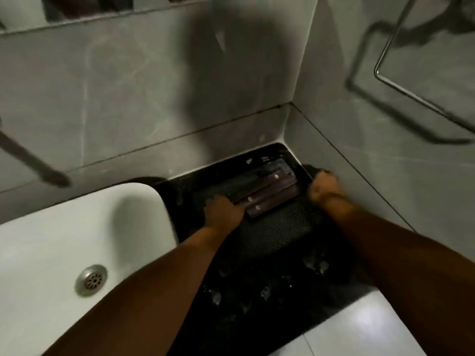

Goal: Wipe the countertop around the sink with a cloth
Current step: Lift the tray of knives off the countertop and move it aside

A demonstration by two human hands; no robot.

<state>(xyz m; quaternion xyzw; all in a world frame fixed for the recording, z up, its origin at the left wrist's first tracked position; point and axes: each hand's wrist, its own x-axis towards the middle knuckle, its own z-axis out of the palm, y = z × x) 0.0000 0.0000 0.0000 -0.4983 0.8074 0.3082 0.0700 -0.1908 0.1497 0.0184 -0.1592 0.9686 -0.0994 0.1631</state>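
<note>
Reaching over a black table (257,299) beside a white sink (64,240), both bare arms stretch toward the corner where two grey tiled walls meet. The left hand (223,211) has its grip closed on the near end of a dark brown slatted tray (267,194), which lies on a dark pebbled mat (282,232) set on the table. The right hand (322,188) is blurred; its grip is clenched into a fist against the right wall, on something dark (309,170) that pokes out just beyond the knuckles. Whether this is the cloth cannot be told. Water drops glisten on the table nearer the camera. A round metal drain (91,280) sits in the sink basin. A bent metal rail (411,83) hangs on the right wall, well above the hands.
</note>
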